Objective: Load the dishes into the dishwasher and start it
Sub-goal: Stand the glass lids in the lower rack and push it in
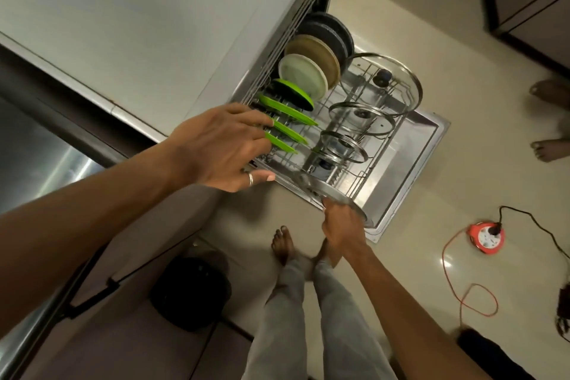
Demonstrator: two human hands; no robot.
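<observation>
The dishwasher's lower rack point(354, 185) is pulled out over the open door point(410, 157). Green plates point(290, 129), a white plate point(303, 74), a tan plate point(317, 55) and dark plates point(331, 31) stand on edge in it. Three glass lids point(382, 83) stand on the rack's right side. My right hand point(342, 225) grips a steel plate point(336, 194) by its rim at the rack's near corner. My left hand point(222, 148) hovers above the green plates with fingers spread, holding nothing.
A pale countertop point(138, 18) fills the upper left, with a steel sink point(34, 160) at the left edge. On the floor lie a red extension reel point(487, 237) with orange cable, a black round object point(191, 290), my bare feet point(283, 244), and another person's feet point(549, 120).
</observation>
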